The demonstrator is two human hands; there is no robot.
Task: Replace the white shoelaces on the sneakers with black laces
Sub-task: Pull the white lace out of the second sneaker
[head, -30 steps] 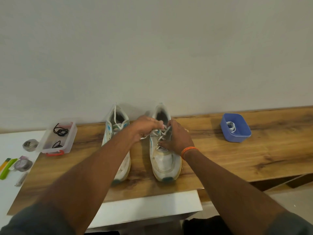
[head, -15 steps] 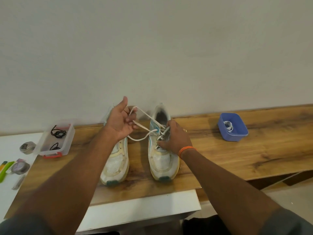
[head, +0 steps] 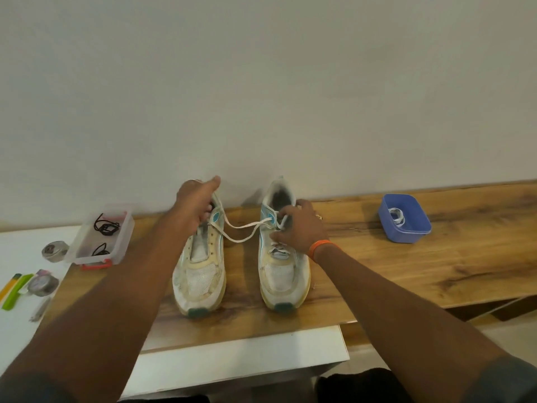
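White lace [head: 242, 231] strung leftward from the right sneaker [head: 283, 257], frame centre.

Left hand [head: 196, 206] pinches the lace's free end left of centre; right hand [head: 297, 226] grips lace at the eyelets, nearer them, on the desk [head: 406, 271].

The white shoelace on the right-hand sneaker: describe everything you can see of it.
The flat white fabric shoelace is partly unthreaded: still crossed through the lower eyelets of the worn white and teal right-hand sneaker, its freed length sags in a loop across the gap to the left hand, which holds it raised. The right hand pinches it at the upper eyelets.
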